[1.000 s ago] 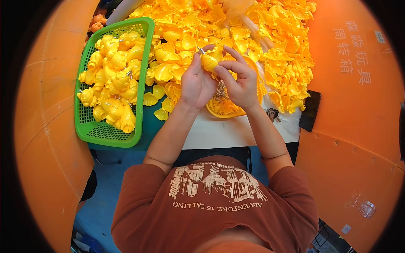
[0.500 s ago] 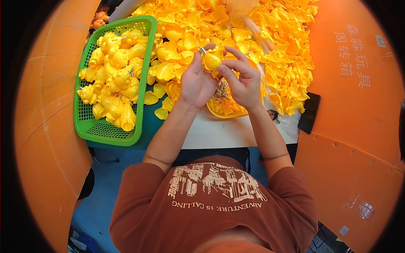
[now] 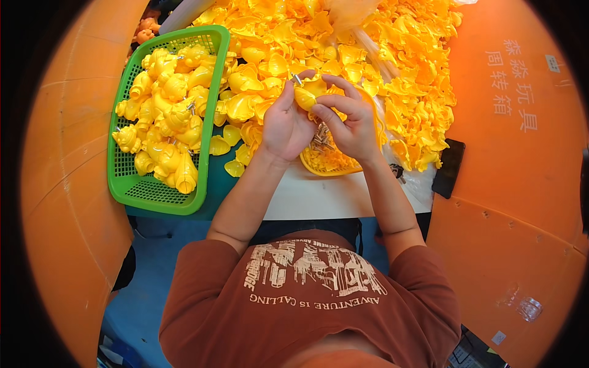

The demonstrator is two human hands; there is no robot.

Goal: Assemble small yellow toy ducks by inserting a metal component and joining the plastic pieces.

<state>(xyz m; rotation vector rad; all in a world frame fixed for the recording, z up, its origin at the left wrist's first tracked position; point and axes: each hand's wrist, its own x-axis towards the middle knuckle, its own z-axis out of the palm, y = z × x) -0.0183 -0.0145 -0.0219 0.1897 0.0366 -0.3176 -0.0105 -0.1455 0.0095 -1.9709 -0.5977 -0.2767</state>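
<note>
Left hand (image 3: 287, 127), right hand (image 3: 354, 126) grip yellow part (image 3: 304, 97); long axis slanted, metal pin (image 3: 297, 80) pointing upper left.

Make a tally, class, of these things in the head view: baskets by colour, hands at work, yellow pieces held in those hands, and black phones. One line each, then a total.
Green basket: 1
Yellow basket: 1
Hands: 2 (left hand, right hand)
Held yellow piece: 1
Black phone: 1
Total: 6

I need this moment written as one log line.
left hand: holds yellow piece with metal pin | right hand: grips same piece | green basket: yellow parts inside
</note>
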